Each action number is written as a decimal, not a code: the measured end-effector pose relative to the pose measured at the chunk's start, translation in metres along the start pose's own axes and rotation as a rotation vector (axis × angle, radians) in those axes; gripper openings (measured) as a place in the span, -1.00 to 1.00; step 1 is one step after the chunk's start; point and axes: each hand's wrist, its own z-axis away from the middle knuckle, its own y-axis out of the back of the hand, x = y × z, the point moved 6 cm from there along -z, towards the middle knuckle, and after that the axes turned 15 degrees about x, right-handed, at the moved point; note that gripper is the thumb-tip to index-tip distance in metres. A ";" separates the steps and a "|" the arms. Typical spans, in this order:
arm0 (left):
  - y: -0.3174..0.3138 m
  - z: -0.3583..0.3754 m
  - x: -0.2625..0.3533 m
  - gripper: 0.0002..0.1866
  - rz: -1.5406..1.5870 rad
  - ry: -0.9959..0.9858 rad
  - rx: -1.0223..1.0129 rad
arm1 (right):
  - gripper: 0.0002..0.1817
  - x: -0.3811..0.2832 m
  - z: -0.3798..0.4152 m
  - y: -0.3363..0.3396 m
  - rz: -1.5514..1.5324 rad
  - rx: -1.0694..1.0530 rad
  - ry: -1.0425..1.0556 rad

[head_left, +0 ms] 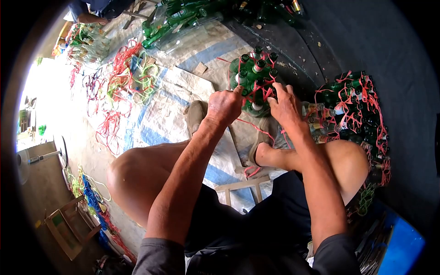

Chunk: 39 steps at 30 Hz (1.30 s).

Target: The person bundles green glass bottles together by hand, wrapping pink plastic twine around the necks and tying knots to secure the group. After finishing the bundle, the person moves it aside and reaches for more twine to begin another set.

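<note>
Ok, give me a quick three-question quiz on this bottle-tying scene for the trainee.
1. True or false: both hands are on the bundle of green bottles.
2. What colour is the string laced across that bundle? A) blue B) red C) white
3. On which side of the person does the finished stack of tied bottles lie?

Key:
1. True: the left hand pinches string at the bundle's near edge, and the right hand has its fingers on the bundle.
2. B.
3. The person's right, on the dark floor.
</note>
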 end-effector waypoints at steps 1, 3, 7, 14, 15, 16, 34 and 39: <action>0.001 -0.001 -0.001 -0.61 0.000 -0.011 0.013 | -0.53 -0.003 0.000 -0.001 -0.022 0.019 -0.022; 0.001 -0.001 -0.002 -0.61 0.001 -0.036 0.035 | -0.50 -0.002 0.004 -0.006 -0.065 0.055 -0.069; -0.002 -0.001 -0.006 -0.61 -0.010 -0.026 0.039 | -0.62 0.013 0.000 -0.028 -0.013 0.041 -0.035; -0.007 -0.009 -0.010 -0.60 -0.054 -0.033 0.010 | -0.66 0.014 -0.009 -0.035 0.068 -0.006 -0.051; -0.006 -0.009 -0.009 -0.60 -0.062 -0.032 0.000 | -0.67 0.012 -0.009 -0.031 0.020 0.047 -0.034; -0.004 -0.009 -0.009 -0.61 -0.057 -0.037 0.014 | -0.69 0.009 -0.008 -0.027 -0.031 0.100 -0.016; 0.006 -0.042 0.015 -0.93 -0.243 -0.317 -0.291 | -0.38 -0.018 0.007 -0.031 -0.188 0.181 -0.202; 0.015 -0.051 0.033 -0.94 -0.305 -0.501 -0.385 | -0.57 -0.021 0.007 -0.032 -0.172 0.234 -0.216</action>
